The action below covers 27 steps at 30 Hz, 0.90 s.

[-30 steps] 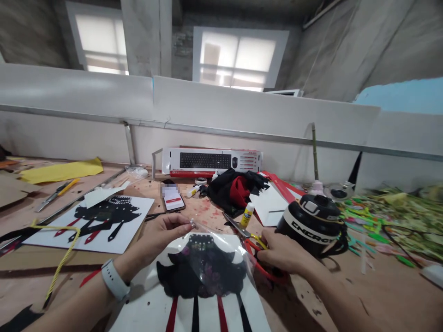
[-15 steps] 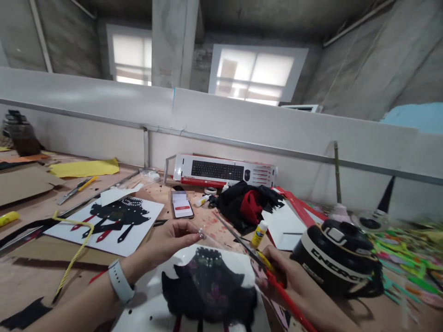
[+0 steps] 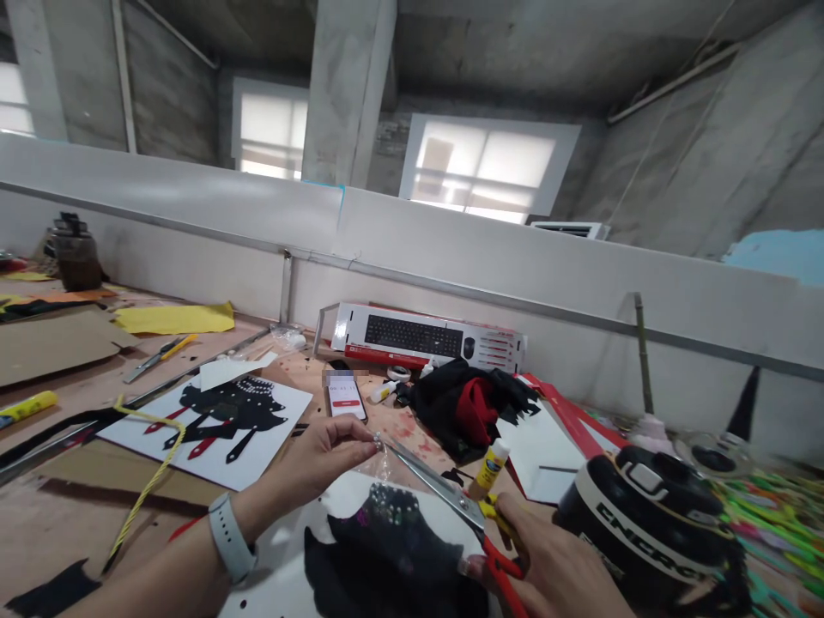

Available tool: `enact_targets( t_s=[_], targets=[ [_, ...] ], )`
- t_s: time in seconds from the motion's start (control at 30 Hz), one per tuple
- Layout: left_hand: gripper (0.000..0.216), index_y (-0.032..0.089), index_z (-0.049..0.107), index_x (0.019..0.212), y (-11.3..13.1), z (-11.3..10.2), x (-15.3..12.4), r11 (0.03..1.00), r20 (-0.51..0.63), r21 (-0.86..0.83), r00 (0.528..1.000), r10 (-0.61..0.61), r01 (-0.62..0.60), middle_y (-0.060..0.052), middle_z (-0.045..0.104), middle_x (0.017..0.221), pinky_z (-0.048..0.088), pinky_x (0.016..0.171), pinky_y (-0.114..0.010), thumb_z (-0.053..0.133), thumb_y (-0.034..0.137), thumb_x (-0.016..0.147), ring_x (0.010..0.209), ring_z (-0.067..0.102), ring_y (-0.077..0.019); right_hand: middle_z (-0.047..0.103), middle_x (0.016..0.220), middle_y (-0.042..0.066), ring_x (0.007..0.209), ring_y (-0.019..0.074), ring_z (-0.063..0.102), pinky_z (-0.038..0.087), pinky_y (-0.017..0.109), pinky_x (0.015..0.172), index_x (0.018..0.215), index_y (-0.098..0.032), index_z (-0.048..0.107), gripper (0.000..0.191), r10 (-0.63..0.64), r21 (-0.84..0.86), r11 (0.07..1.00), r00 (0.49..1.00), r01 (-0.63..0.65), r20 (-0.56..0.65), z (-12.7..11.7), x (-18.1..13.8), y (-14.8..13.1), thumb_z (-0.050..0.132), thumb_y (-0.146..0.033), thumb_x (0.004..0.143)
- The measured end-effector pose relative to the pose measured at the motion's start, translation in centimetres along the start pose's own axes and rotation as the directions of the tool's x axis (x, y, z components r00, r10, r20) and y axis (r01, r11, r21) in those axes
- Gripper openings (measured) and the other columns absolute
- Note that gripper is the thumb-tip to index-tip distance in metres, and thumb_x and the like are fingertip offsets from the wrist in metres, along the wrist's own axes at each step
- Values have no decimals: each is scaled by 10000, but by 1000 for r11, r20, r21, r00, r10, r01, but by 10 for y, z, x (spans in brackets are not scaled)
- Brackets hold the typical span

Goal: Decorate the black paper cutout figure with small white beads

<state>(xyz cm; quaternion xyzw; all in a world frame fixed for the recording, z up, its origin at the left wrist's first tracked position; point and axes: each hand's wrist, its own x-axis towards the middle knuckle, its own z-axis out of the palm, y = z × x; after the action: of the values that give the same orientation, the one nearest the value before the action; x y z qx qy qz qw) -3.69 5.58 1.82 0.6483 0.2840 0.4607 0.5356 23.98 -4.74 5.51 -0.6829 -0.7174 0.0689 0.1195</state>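
Since a second ago the right hand (image 3: 547, 571) has raised the red-and-yellow-handled steel scissors (image 3: 438, 489), and the blade tips now meet the corner of the clear plastic bag (image 3: 386, 468) that the left hand (image 3: 322, 459) pinches between thumb and forefinger. The right hand's fingers are curled shut around the handles. The bag hangs over the white card with a black cut-out (image 3: 289, 549). It looks light, limp and slippery, so it is best held taut at that corner. The black water jug (image 3: 644, 532) crowds the right side, while the wooden tabletop (image 3: 64, 524) lies open to the left.

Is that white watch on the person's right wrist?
No, the white watch sits on the left wrist, behind the left hand pinching clear plastic, while the right hand holds the scissors.
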Motion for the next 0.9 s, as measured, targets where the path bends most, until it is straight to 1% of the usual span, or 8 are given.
enact_targets(
  t_s=[0.1,0.2,0.3,0.47,0.6,0.67,0.8,0.9],
  targets=[
    [271,161,695,834,-3,0,0,1000,10,14,1000,2,-2,-31,649,829,423,717,-288,710,429,799,779,566,-157,751,961,80,867,330,701,491,335,692,987,-275,618,303,-40,-17,999,999,40,-9,4,0,2,669,-483,772],
    [287,162,697,823,-6,1,0,1000,23,18,1000,-14,13,-35,649,816,434,721,-293,716,446,786,782,572,-165,767,892,58,803,303,720,488,295,642,1018,-277,637,301,-117,-17,993,991,116,-57,6,-2,4,671,-452,775],
    [287,168,700,825,-8,1,1,1000,41,16,999,-23,23,-33,651,820,440,730,-296,721,451,779,784,577,-165,769,816,38,733,278,726,478,267,597,992,-273,655,279,-169,-32,985,981,167,-96,7,-3,5,682,-441,770],
    [279,177,692,829,-10,1,0,999,49,14,998,-32,32,-32,654,839,440,741,-302,717,450,782,785,583,-162,766,785,37,702,271,723,484,268,572,902,-253,665,282,-161,-69,985,984,156,-80,7,-2,3,693,-497,764],
    [263,180,685,833,-11,2,-1,999,40,20,999,-35,34,-29,651,837,436,733,-298,718,435,783,780,580,-161,778,836,56,743,292,733,514,297,605,1029,-244,662,383,-151,-95,985,986,144,-74,8,-1,5,698,-517,763],
    [260,179,685,835,-10,2,-1,999,43,24,999,-33,32,-31,653,839,435,730,-296,716,432,784,782,580,-162,780,826,50,733,288,737,516,293,594,1031,-249,666,372,-175,-112,980,980,165,-92,9,0,8,696,-510,768],
    [261,179,695,826,-9,2,-1,999,46,48,999,-23,21,-41,662,844,435,729,-297,716,435,783,796,579,-173,771,751,32,626,261,721,490,270,537,1016,-248,669,377,-238,-166,964,954,209,-181,12,-1,11,737,-488,733],
    [258,181,705,837,-8,1,-1,998,50,64,999,-14,10,-44,668,848,433,717,-293,711,434,788,785,580,-171,727,636,1,503,213,663,444,250,484,877,-249,668,286,-266,-197,954,940,225,-214,12,-2,10,735,-490,740]
  ],
)
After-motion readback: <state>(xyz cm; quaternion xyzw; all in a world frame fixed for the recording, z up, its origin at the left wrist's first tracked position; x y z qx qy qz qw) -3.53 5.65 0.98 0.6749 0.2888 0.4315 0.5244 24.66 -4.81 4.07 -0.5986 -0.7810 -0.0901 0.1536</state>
